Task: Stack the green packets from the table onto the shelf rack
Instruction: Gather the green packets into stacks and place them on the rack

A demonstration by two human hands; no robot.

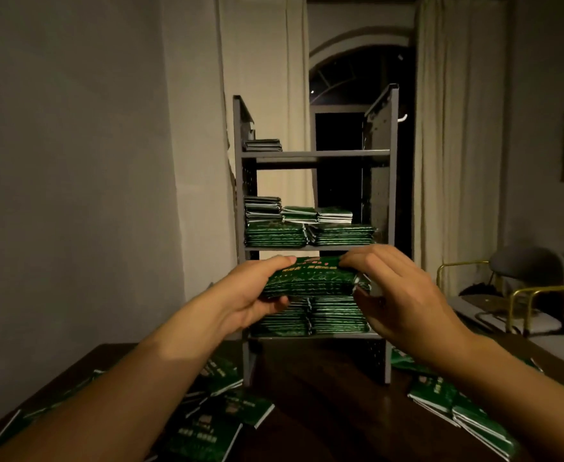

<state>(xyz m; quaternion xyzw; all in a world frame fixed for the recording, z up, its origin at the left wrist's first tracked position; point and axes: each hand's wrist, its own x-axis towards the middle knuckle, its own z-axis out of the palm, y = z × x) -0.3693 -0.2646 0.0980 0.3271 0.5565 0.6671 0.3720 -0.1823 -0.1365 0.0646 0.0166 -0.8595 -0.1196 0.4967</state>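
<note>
Gripping a packet bundle [310, 278] lie the left hand [257, 295] and right hand [397, 295], its long axis level, left-to-right.

gold print on green packets [310, 278], too blurred to read

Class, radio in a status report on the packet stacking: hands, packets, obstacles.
Left hand and right hand grip a packet bundle at the rack's lowest shelf. Loose packets remain on table. Nothing blocking.
</note>
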